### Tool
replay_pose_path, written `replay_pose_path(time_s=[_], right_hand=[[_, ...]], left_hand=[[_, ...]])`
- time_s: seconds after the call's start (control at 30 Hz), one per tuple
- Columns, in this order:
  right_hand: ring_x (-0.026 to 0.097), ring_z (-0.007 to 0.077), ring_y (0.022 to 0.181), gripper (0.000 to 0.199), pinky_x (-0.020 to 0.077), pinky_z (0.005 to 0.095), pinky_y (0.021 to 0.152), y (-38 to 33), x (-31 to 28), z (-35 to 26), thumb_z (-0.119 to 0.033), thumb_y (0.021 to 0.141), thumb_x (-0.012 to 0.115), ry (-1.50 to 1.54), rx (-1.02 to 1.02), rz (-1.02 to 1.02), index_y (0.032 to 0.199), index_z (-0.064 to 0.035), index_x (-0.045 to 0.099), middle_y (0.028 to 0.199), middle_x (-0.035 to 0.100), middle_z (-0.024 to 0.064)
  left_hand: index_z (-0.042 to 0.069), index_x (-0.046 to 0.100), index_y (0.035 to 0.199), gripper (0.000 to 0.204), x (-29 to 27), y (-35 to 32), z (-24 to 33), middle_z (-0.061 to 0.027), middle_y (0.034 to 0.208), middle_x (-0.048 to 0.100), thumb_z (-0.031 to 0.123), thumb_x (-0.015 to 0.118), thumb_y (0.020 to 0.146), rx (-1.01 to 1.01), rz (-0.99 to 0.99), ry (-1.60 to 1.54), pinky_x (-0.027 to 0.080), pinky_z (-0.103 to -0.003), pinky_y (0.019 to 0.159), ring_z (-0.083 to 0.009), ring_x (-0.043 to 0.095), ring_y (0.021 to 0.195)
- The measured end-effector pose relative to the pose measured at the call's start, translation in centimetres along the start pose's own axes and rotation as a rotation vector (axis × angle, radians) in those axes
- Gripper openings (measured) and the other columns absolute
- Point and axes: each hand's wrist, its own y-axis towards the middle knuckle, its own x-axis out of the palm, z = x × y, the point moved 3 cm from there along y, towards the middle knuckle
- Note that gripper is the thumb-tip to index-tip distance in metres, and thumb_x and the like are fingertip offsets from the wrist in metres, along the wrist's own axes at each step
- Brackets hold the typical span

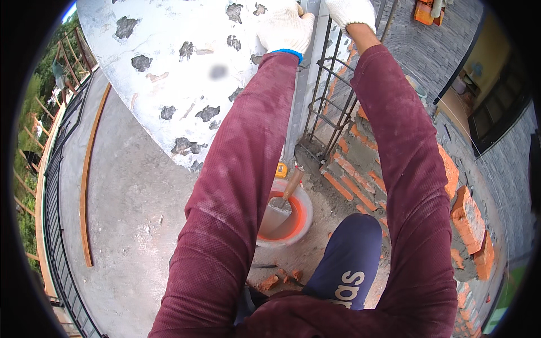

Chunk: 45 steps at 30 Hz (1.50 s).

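Left hand (286, 27) in knitted white glove, fingers curled on grey metal post (300, 96) beside patchy plastered column (180, 73), right hand (350, 11) gloved, fingers' state unclear, against rusty rebar cage (332, 96), below, orange mortar bucket (288, 217) with trowel (284, 197), rough brick course (360, 169)

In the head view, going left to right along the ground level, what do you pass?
Metal railing → long wooden strip → concrete floor → orange bucket with a trowel in it → brick wall course → loose bricks.
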Motion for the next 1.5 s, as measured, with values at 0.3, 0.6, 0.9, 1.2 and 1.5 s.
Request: replay_pose_path(time_s=[0.3, 0.6, 0.9, 1.2, 1.5], right_hand=[[0.072, 0.0393, 0.089, 0.028, 0.0569, 0.0504, 0.082, -0.3, -0.1, -0.2, -0.025, 0.085, 0.057, -0.075, -0.270, -0.025, 0.087, -0.0050, 0.077, 0.092, 0.074, 0.0219], [0.072, 0.0401, 0.082, 0.024, 0.0568, 0.0478, 0.073, -1.4, -7.0, -2.2, -0.018, 0.088, 0.057, 0.162, -0.404, 0.230, 0.086, -0.0008, 0.072, 0.085, 0.072, 0.0246], [0.066, 0.0299, 0.070, 0.016, 0.0519, 0.0403, 0.062, -27.3, -11.7, -3.2, -0.029, 0.095, 0.063, 0.799, -0.492, -0.343, 0.098, -0.0160, 0.073, 0.075, 0.066, 0.0068], [0.075, 0.0258, 0.090, 0.021, 0.0589, 0.0501, 0.068, -36.4, -9.0, -0.5, -0.017, 0.081, 0.071, 0.175, -0.227, -1.692, 0.099, -0.0156, 0.081, 0.101, 0.077, 0.0075], [0.074, 0.0338, 0.096, 0.028, 0.0589, 0.0465, 0.077, -50.2, -16.6, -4.9, -0.021, 0.081, 0.068, 0.369, 0.495, -1.742, 0.106, -0.0164, 0.081, 0.102, 0.077, 0.0140]], left_hand=[[0.009, 0.070, 0.107, 0.033, -0.6, 0.2, 0.0, -0.0168, 0.092, 0.074, 0.037, 0.068, 0.088, -0.168, -0.175, -0.272, 0.055, -0.048, 0.083, -0.0372, 0.071, 0.088], [0.007, 0.073, 0.122, 0.043, 1.3, -0.3, -1.0, -0.0132, 0.110, 0.077, 0.034, 0.073, 0.089, -0.022, -0.151, -0.426, 0.056, -0.036, 0.090, -0.0262, 0.074, 0.099], [-0.003, 0.069, 0.124, 0.036, -6.3, -2.7, -1.3, -0.0126, 0.106, 0.075, 0.022, 0.073, 0.097, -0.164, -0.376, -0.690, 0.057, -0.026, 0.078, -0.0160, 0.073, 0.088], [-0.002, 0.070, 0.111, 0.023, -7.4, -9.0, 7.9, -0.0113, 0.099, 0.073, -0.007, 0.065, 0.089, -0.210, -1.224, -1.014, 0.053, -0.028, 0.079, -0.0147, 0.067, 0.087], [0.010, 0.061, 0.137, 0.048, -17.1, -21.5, 9.8, -0.0176, 0.125, 0.070, 0.010, 0.056, 0.088, 0.452, -2.246, -0.529, 0.053, -0.046, 0.095, -0.0370, 0.067, 0.113]])
